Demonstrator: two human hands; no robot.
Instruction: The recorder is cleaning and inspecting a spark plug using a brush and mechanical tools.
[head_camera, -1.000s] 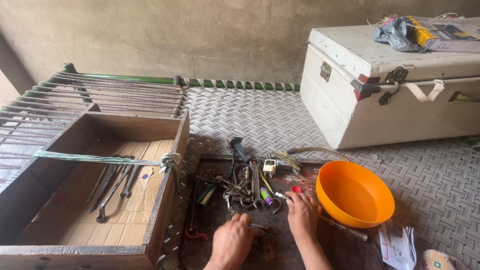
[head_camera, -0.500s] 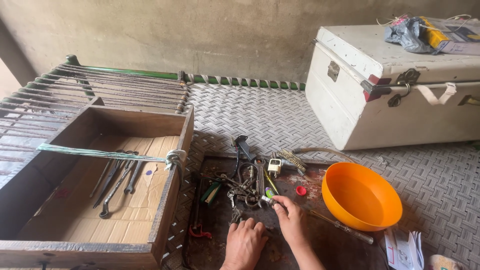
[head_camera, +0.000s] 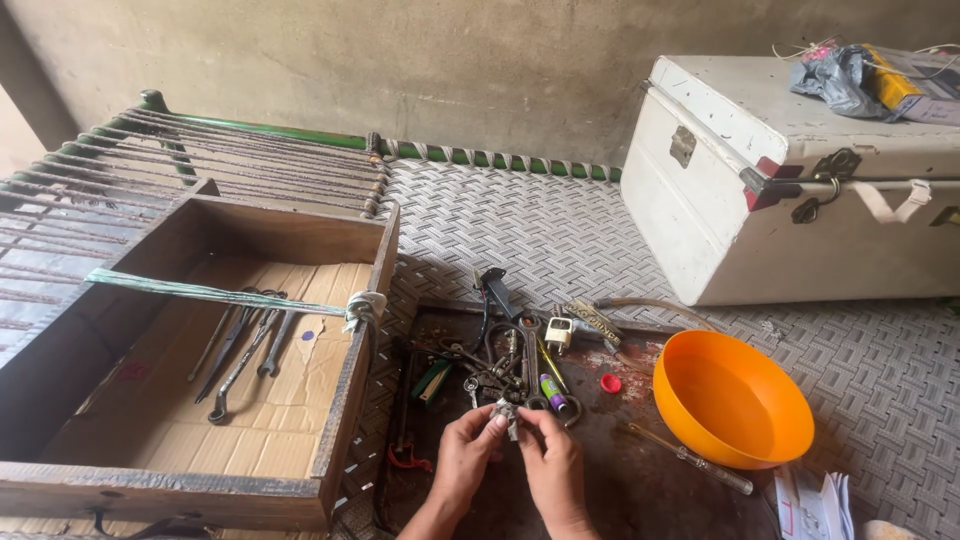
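A rough grey plaster wall (head_camera: 400, 60) closes the back of the scene, stained and unpainted, lit by soft daylight with no hard shadows. Below it stretches a woven cot (head_camera: 520, 230) — pale strapping in a herringbone weave, laced at the far edge to a green frame rail (head_camera: 300, 135), with bare cords running across the left end. On the right of the cot stands a white metal trunk (head_camera: 740, 230), latched and scuffed — a grey bag and some packets lie on its lid.

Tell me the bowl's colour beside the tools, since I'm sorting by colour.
Plain bright orange: the bowl shows clearly in the head view, right of the tools.
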